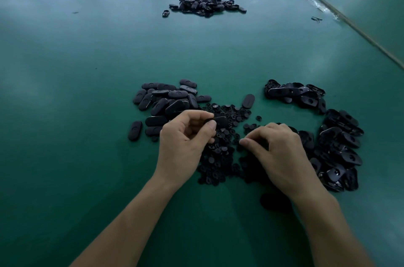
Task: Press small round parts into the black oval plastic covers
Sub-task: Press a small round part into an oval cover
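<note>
One oval cover [221, 122] in left hand [183, 140], apparently above round parts [218, 158].

We find no readable text, labels, brands or numbers anywhere, on desk [87, 70] or parts.

Left hand [185, 137] pinches oval cover [219, 122]; right hand [277, 153] curled over round parts [220, 157].

We find a wide open band across the green table [87, 59], between the far pile [205, 5] by the far edge and the near heaps. The left covers heap [166, 100], round parts heap [220, 157] and right covers heap [336, 142] crowd the near middle, side by side.
</note>
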Available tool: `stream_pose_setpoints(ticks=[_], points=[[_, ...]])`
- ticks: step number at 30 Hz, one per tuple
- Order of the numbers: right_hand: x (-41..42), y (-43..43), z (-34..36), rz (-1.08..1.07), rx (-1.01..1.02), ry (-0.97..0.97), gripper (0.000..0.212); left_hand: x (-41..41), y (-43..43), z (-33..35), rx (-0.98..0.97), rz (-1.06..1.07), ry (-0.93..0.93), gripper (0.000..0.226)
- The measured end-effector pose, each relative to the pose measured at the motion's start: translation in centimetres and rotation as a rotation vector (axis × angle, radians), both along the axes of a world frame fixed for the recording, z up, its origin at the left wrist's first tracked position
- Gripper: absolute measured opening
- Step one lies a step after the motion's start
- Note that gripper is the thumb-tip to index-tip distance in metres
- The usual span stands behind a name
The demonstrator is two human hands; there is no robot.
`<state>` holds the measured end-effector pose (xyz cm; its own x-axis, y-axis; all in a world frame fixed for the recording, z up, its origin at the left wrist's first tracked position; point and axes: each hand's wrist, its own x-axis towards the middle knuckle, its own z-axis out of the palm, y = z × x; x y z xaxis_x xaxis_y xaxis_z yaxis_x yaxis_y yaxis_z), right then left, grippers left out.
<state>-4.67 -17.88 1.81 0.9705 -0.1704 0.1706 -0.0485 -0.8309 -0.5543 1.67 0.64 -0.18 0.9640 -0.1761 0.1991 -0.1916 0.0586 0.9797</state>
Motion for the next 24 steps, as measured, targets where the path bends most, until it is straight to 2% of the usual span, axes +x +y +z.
stream_pose_setpoints(ticks=[5,10,15,24], points=[[0.1,0.6,0.3,-0.063,0.191,-0.206,0.010,-0.1,-0.1,0.2,-0.007,-0.015,0.013,0.018],[0.0,0.9,-0.1,-0.025,0.259,-0.190,0.005,-0.2,0.0,0.3,0.016,-0.041,0.012,0.020],[-0.1,0.8,-0.1,-0.045,0.350,-0.244,0.018,-0.3,-0.1,0.4,0.062,-0.056,0.012,0.020],[0.1,1.6,0.0,0.010,0.564,-0.309,0.006,-0.5,0.0,0.7,0.117,-0.051,0.001,0.029]])
